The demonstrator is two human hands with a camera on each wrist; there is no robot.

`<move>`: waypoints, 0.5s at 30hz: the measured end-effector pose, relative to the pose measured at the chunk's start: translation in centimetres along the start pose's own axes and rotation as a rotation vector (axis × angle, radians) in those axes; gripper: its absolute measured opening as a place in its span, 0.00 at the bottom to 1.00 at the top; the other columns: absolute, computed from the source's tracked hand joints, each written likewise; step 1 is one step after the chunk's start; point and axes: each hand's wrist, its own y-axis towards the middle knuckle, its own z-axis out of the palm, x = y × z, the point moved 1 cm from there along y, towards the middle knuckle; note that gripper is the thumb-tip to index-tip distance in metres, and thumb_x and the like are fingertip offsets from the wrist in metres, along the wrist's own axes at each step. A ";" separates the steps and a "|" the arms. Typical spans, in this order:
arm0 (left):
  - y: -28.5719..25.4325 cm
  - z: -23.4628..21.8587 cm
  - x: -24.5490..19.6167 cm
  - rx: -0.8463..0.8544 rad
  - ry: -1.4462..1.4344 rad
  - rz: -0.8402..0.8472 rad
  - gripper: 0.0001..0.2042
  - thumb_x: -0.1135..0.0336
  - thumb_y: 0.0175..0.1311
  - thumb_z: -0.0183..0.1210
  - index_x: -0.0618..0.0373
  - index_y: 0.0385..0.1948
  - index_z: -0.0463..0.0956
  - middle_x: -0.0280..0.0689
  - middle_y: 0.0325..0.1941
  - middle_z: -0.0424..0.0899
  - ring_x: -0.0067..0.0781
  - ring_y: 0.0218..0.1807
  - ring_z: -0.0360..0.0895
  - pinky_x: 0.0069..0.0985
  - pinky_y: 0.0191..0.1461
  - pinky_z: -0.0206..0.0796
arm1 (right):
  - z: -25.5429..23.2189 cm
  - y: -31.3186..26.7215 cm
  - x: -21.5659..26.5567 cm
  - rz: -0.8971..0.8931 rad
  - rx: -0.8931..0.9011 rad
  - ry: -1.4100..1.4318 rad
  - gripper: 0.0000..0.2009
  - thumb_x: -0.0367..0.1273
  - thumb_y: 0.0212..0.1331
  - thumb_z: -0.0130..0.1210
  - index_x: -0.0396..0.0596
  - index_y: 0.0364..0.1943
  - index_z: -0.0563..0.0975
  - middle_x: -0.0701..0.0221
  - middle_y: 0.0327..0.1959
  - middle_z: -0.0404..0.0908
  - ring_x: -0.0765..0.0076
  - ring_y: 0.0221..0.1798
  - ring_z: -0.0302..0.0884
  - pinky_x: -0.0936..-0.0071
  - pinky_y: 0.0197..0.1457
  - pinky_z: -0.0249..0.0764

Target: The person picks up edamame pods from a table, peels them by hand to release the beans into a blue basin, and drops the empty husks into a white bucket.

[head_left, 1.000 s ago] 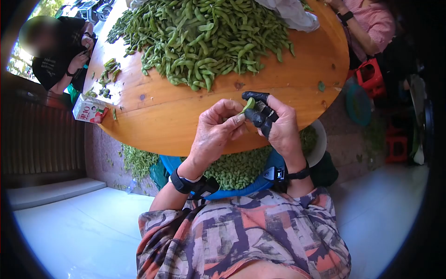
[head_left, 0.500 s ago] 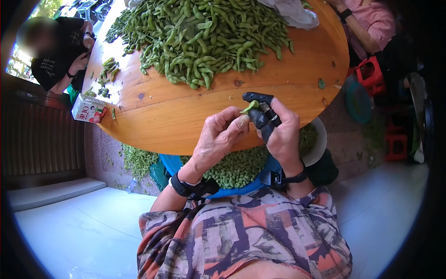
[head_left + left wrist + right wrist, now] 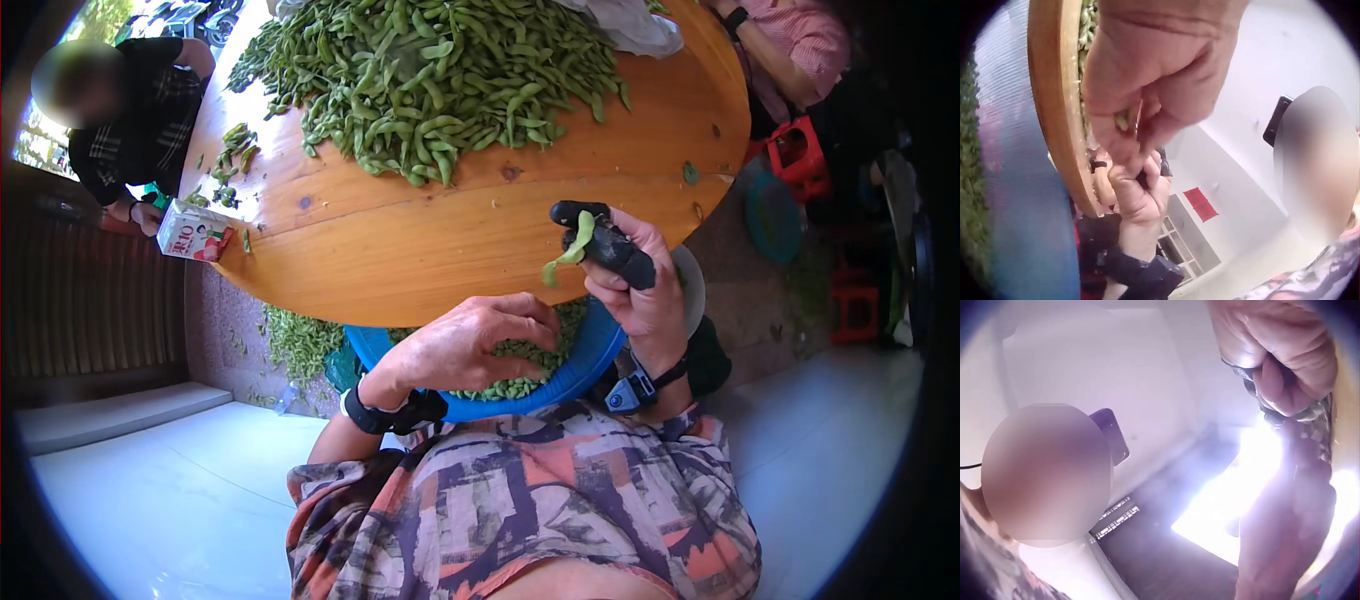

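In the head view my right hand [image 3: 640, 275] is raised at the table's near edge, black wrapping on its thumb and index finger. Between these two it pinches a split green soybean pod [image 3: 583, 238], whose lower end hangs down. My left hand [image 3: 480, 340] is apart from it, palm down with fingers loosely bent over a blue basin [image 3: 600, 350] of shelled beans [image 3: 515, 385]. A bit of green [image 3: 1124, 119] shows among the fingers of my left hand [image 3: 1154, 75] in the left wrist view. In the right wrist view, glare washes over my right hand [image 3: 1291, 362].
A large heap of pods [image 3: 430, 90] covers the far side of the round wooden table [image 3: 350, 250]. A drink carton [image 3: 190, 232] stands at its left edge, near a few loose pods [image 3: 238, 150]. Two people sit at opposite sides. A red stool [image 3: 797, 160] is at right.
My hands have parted: the left has dropped toward me over the basin, the right has moved rightward with the pod. The pod now hangs split. The person at left has lowered an arm beside the carton.
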 end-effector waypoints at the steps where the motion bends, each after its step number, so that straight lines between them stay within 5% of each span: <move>1: 0.1 0.1 -0.3 -0.002 0.000 -0.001 0.10 0.71 0.59 0.65 0.61 0.41 0.80 0.39 0.44 0.83 0.35 0.48 0.80 0.31 0.53 0.71 | 0.0 -0.2 0.1 -0.009 0.014 -0.015 0.17 0.27 0.60 0.52 0.31 0.53 0.75 0.81 0.21 0.67 0.90 0.17 0.55 0.89 0.18 0.50; 3: 0.2 0.3 -0.5 -0.211 -0.074 -0.218 0.10 0.69 0.62 0.64 0.63 0.42 0.79 0.37 0.44 0.83 0.31 0.46 0.80 0.28 0.52 0.71 | 0.2 -0.5 0.0 -0.008 0.008 -0.008 0.17 0.27 0.60 0.53 0.32 0.52 0.75 0.81 0.21 0.67 0.90 0.16 0.55 0.89 0.18 0.50; 4: 0.2 0.9 0.0 -0.340 -0.392 -0.415 0.11 0.68 0.65 0.62 0.65 0.45 0.77 0.37 0.44 0.82 0.27 0.44 0.80 0.26 0.47 0.73 | 0.2 -0.6 0.0 -0.009 -0.001 -0.001 0.17 0.28 0.60 0.53 0.32 0.51 0.75 0.81 0.20 0.67 0.90 0.16 0.55 0.89 0.18 0.50; 7: 1.2 1.4 0.3 -0.482 -0.814 -0.327 0.12 0.69 0.68 0.59 0.66 0.48 0.76 0.36 0.42 0.82 0.24 0.41 0.79 0.22 0.41 0.74 | 0.9 -0.8 -0.2 -0.028 0.000 -0.034 0.16 0.28 0.59 0.54 0.33 0.51 0.75 0.81 0.20 0.66 0.89 0.15 0.55 0.88 0.18 0.50; 12: 1.6 1.9 1.0 -0.421 -0.729 -0.258 0.11 0.69 0.68 0.57 0.65 0.47 0.78 0.38 0.40 0.83 0.22 0.38 0.80 0.21 0.38 0.74 | 0.1 -0.2 -0.4 -0.088 -0.101 -0.047 0.16 0.25 0.59 0.52 0.33 0.51 0.75 0.81 0.19 0.66 0.89 0.16 0.55 0.88 0.19 0.51; 15: 1.5 1.8 0.7 -0.494 -0.825 -0.359 0.08 0.69 0.66 0.60 0.63 0.41 0.80 0.35 0.31 0.82 0.22 0.28 0.78 0.19 0.28 0.69 | -1.1 -0.4 -0.3 -0.158 -0.095 -0.039 0.16 0.25 0.61 0.52 0.35 0.53 0.75 0.83 0.19 0.67 0.89 0.18 0.58 0.88 0.20 0.53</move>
